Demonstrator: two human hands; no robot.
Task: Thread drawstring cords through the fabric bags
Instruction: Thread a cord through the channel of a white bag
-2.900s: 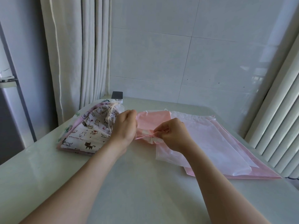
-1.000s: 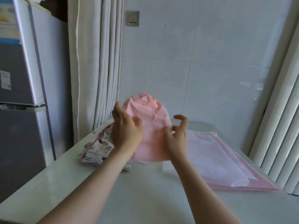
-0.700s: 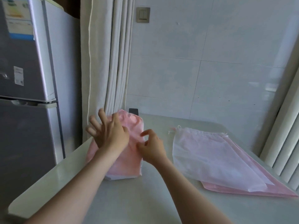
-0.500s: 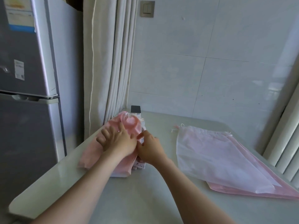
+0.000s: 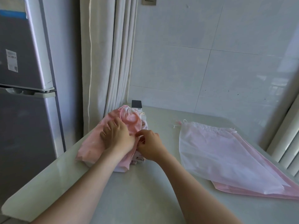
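The pink fabric drawstring bag (image 5: pixel 95 143) lies on the pale green table (image 5: pixel 145 199), near its far left corner. Its mouth is gathered tight at the end farthest from the person, where a thin pink cord (image 5: pixel 120 114) trails out of the puckered neck. The person's left hand (image 5: pixel 118 136) rests flat on top of this bag, fingers spread a little and pressing the cloth down. The right hand (image 5: pixel 150 146) is tucked against the bag's right edge with its fingers curled in, thumb and forefinger nipping the fabric there; whether any cord is caught in that pinch I cannot tell. Peeping out from under the bag on that same side is a white cloth bag printed with small cartoon figures (image 5: pixel 140 156). Just beyond the bag's gathered neck stands a small box with a dark top (image 5: pixel 136 104). Well off to the bag's right lies a flat stack of sheer white and pink bags (image 5: pixel 226 156), their loose cord ends (image 5: pixel 178 124) pointing towards the bag. Behind the bag hangs a cream pleated curtain (image 5: pixel 110 54), with a grey refrigerator (image 5: pixel 24 78) further left and a white tiled wall (image 5: pixel 210 62) to the right of the curtain.
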